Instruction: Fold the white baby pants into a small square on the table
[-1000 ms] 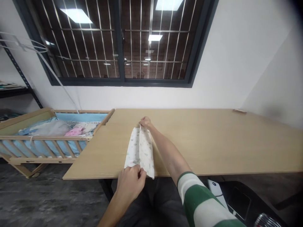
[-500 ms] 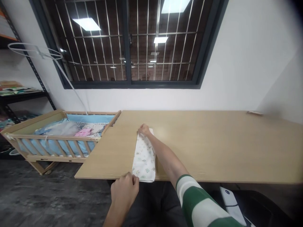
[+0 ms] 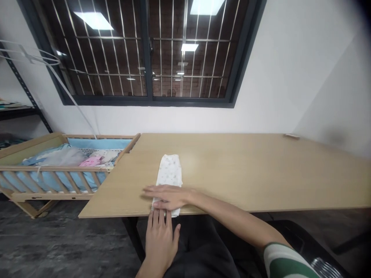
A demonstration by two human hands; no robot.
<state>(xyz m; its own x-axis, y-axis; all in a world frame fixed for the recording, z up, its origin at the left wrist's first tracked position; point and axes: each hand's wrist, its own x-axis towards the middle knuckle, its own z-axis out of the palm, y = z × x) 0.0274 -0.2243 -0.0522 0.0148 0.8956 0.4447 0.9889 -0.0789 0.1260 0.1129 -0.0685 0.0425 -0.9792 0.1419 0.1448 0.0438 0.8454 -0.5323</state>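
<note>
A white cloth with a small faint print (image 3: 169,170), folded into a long narrow strip, lies on the wooden table (image 3: 232,170) with its near end at the front edge. My right hand (image 3: 169,196) rests flat across the lower part of the cloth, fingers stretched out to the left and slightly blurred. Below it, my left hand (image 3: 161,237) lies with fingers extended and thumb apart, its fingertips on the near end of the cloth. Neither hand grips anything. The right hand hides part of the cloth.
Left of the table stands a wooden crib (image 3: 58,170) with blue lining, holding a pink cloth (image 3: 91,161) and other fabrics. A barred window (image 3: 147,58) is in the wall behind. A small flat object (image 3: 291,136) lies at the table's back right. A black chair (image 3: 313,247) is at lower right.
My right hand has let go of the cloth's far end and come down flat over its lower part. My left hand has opened from its pinch at the near corner. The view has shifted right.
</note>
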